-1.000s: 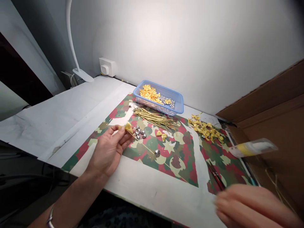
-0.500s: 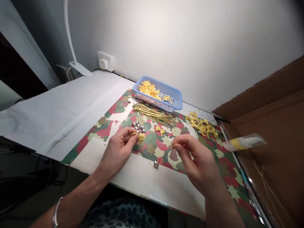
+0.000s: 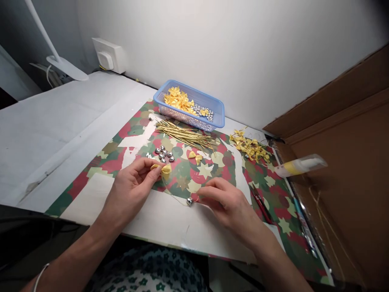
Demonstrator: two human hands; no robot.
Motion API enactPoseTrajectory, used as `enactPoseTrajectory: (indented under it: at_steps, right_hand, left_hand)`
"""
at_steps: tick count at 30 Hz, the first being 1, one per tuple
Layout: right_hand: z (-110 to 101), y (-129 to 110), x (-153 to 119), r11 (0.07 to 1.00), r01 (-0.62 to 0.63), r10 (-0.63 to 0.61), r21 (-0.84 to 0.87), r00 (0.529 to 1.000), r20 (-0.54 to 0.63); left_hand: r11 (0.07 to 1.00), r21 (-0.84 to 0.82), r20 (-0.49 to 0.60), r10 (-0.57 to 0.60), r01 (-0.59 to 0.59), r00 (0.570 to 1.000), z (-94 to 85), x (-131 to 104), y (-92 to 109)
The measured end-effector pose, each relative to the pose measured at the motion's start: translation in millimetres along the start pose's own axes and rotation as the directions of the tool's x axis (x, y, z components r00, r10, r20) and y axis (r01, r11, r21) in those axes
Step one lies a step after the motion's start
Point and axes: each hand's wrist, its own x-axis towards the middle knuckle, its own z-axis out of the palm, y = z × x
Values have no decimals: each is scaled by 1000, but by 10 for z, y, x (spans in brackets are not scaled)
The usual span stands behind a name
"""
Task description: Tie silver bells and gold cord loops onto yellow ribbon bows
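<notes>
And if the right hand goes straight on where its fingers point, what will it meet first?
The right hand would probably meet the silver jingle bell just beyond its fingertips, though depth is unclear.

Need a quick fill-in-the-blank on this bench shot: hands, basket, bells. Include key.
1. The ____ hand pinches a yellow bow.
2. The silver bell on the thin strand is closer to the fingertips of the ____ hand.
3. The basket near the wall is ____ in colour.
4. The gold strands lie ____ the basket and the loose silver bells.

Missing words: left; right; blue; between.
</notes>
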Motion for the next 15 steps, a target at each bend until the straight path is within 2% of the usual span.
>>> enactPoseTrajectory:
  at_steps: [3,8,10,12,14,15]
  right_hand:
    - [44,25,52,1000,0,-1,30,1000,10]
    - [-82,34,-4,967,3,-9,253,1000,20]
    - [-136,39,-53,891,-9,21,453,1000,-21]
    - [-158,47,-85,769,0,51,639,997,-61]
    - [-159,48,-90,684,27,73,729,992,-106]
    - [-160,43,-86,679,45,79,733,988,-134]
  left_hand:
    - [1000,2,0,4,-4,1000,6,0,-8]
    - [1000,-11,-21,2,-2,1000,-22,9,-37]
    - [1000,-21,-20,0,0,1000,-30,11,-41]
    - [1000,-29,-17,-1,1,1000,-29,12,-38]
    - [999,-35,-21,-4,3,1000,-24,13,-32]
    - [999,-39,-24,-5,5,1000,-20,14,-30]
